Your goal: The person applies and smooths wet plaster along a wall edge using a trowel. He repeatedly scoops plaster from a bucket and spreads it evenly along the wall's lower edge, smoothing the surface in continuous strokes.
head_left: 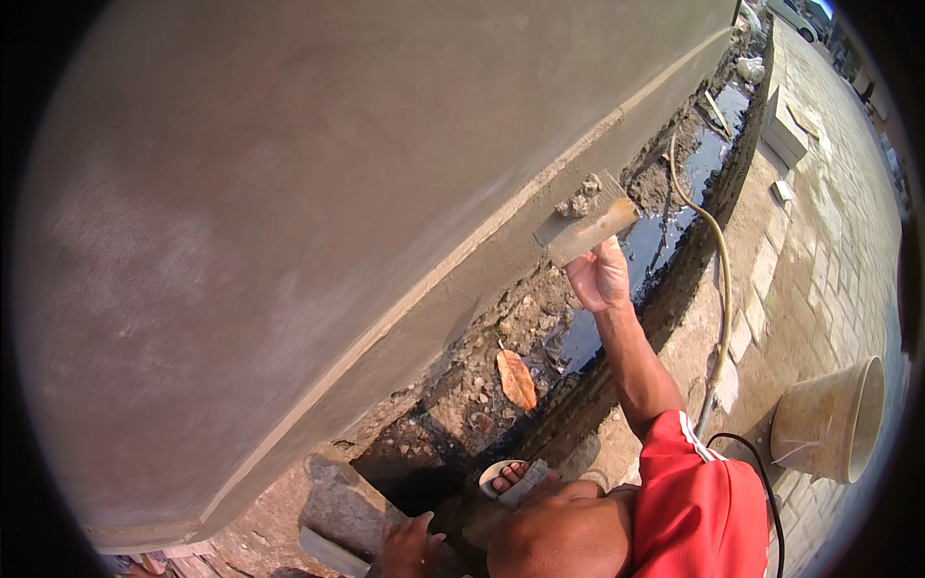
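My right hand point(599, 275) is closed round a plastering trowel point(564, 231) at the end of my outstretched arm. A lump of wet mortar point(581, 197) lies on the trowel, whose flat edge is close to the lower band of the grey plastered wall point(289, 212); contact between them cannot be made out. Down at the bottom edge, my left hand point(409, 547) is in shade with its fingers apart, beside a concrete slab point(342, 501). A flat grey strip point(330, 553) lies by that slab, and nothing shows in the left hand.
Between wall and kerb runs a ditch with dark water point(583, 339), rubble and a dry leaf point(516, 379). A hose point(723, 260) crosses the kerb. Further right stand a bucket point(819, 424) and concrete blocks point(785, 130) on paving. My sandalled foot point(509, 477) is near the ditch.
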Demonstrator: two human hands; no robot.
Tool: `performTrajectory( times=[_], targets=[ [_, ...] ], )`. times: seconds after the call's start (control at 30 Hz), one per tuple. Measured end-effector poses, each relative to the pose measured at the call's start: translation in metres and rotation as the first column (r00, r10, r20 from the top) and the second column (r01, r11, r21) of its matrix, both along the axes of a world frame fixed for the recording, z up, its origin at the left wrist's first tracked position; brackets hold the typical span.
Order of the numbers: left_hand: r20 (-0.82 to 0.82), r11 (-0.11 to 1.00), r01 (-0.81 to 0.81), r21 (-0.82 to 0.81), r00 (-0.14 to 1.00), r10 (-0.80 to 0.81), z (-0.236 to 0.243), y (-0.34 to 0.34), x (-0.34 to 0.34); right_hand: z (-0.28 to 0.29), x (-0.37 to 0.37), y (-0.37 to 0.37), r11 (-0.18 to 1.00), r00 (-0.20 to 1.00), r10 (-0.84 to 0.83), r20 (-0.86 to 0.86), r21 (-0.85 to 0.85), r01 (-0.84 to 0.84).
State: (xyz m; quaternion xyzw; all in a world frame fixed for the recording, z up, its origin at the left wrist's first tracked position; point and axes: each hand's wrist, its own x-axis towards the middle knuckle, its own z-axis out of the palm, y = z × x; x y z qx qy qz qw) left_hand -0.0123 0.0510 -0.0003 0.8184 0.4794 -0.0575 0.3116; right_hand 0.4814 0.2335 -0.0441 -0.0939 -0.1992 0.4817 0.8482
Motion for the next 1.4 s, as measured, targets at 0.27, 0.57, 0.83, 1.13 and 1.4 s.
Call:
performTrajectory(
  times=[0.27,0.57,0.83,1.13,1.4],
  targets=[
    [-0.005,0.999,-0.030,-0.021,1.000,0.030,0.010,0.006,0.029,0.006,0.004,0.003,0.970,0.963,-0.220,0.159,-0.068,0.233],
    [-0.186,0.966,-0.158,-0.204,0.975,0.120,0.043,0.013,0.065,0.011,0.004,0.031,0.592,-0.130,-0.602,0.788,0.550,0.589],
    [-0.210,0.995,-0.013,-0.097,0.978,-0.008,-0.011,-0.003,0.044,0.005,0.001,0.046,0.539,-0.443,-0.487,0.752,0.659,0.525],
    [-0.257,0.931,-0.159,-0.327,0.963,0.075,0.025,0.013,0.073,0.010,0.011,0.033,0.646,-0.556,-0.350,0.754,0.624,0.440],
    [-0.273,0.919,-0.166,-0.357,0.960,0.067,0.032,0.021,0.081,0.012,0.011,0.025,0.698,-0.588,-0.302,0.750,0.594,0.400]
  ],
)
